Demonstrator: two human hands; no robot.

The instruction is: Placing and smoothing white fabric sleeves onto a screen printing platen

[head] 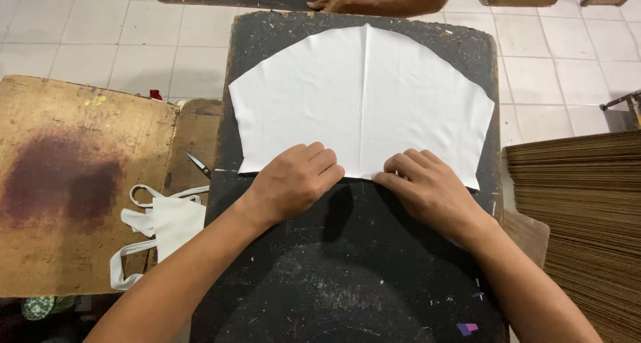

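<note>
A pale tiled floor (120, 42) lay around a dark, paint-flecked counter (347, 283). At the far left stood a worn brown board (73, 183) with a dark stain, and against its right edge lay a small heap of white fabric scraps with loops (163, 226). Just above the heap, one pair of scissors (198, 164) showed its blades near the counter's left edge.

On the counter lay one piece of white cut fabric (364, 96) — fan-shaped, with a crease down its middle, spread flat across the far half. The left hand (294, 183) pressed on the fabric's near edge with fingers curled down onto the cloth; whether they pinched it or only held it flat could not be told. The right hand (424, 186) sat just beside it on the same edge, fingers bent and touching the hem — likewise not plainly gripping.

At the top another person's hand (330, 4) rested on a second dark surface. One stack of corrugated cardboard sheets (581, 209) stood at the right.

The risk, as I judged it: uneven pressure from the two hands could skew the fabric off its crease, or drag its clean face over the counter's flecks and soil it.
</note>
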